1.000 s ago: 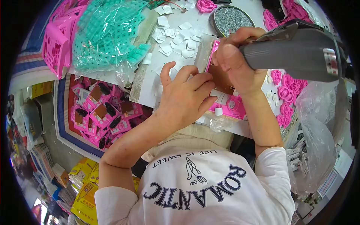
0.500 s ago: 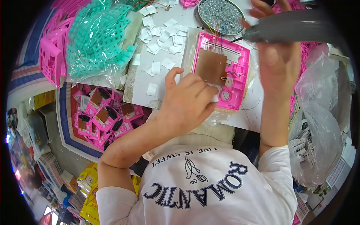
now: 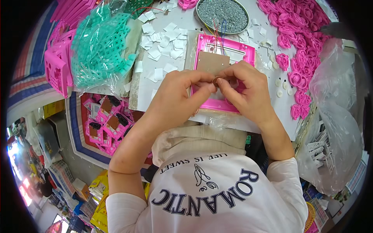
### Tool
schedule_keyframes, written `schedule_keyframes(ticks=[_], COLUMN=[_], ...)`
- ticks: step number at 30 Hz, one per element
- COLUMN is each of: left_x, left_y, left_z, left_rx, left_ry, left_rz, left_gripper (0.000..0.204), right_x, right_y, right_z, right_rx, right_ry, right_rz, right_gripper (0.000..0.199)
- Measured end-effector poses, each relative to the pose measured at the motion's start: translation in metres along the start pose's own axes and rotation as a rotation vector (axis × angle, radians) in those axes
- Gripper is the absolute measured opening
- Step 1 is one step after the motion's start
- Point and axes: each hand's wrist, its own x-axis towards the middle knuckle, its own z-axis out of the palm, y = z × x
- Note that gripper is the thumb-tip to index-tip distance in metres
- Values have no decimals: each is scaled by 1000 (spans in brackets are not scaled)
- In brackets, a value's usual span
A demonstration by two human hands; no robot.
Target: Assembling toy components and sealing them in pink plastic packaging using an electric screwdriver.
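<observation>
A pink plastic housing (image 3: pixel 248 55) lies face down on the table in front of me, a brown circuit board (image 3: pixel 211 62) inside it. Red, yellow and blue wires (image 3: pixel 215 37) rise at its far end. Over the board's near edge, my left hand (image 3: pixel 176 91) and my right hand (image 3: pixel 248 89) meet with fingertips pinched. Between them shows a small loop of thin wire (image 3: pixel 214 79); its ends are hidden by the fingers. Both hands cover the near part of the housing. At the far right hangs a dark grey screwdriver-like power tool (image 3: pixel 337 30), away from my hands.
A round tray of screws (image 3: pixel 244 29) stands behind the housing. White paper squares (image 3: pixel 165 42) are scattered left of it. Pink plastic rings (image 3: pixel 299 42) heap at right, with small white discs (image 3: pixel 279 93) nearby. Bagged green parts (image 3: pixel 101 50) and a box of pink assemblies (image 3: pixel 110 120) sit left.
My right hand has let go of the dark power tool, which is now farther right, and come down to the housing. Both hands now pinch together over the board.
</observation>
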Motion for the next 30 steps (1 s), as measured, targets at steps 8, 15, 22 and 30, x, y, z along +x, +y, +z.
schedule_keyframes(ticks=[8,15,22,30], left_x=[-6,-4,-3,0], left_y=[-15,-18,-17,-13], left_z=[13,21,23,25], left_rx=[381,502,507,376], left_ry=[241,297,306,291], left_rz=[306,424,394,272], left_gripper=[12,15,17,12], right_x=[-4,-5,-6,-10], right_y=[2,2,1,4], right_z=[6,6,3,3], right_rx=[163,165,243,275], right_ry=[8,-14,-51,-56], right_rz=[163,194,263,250], right_gripper=[11,12,11,11])
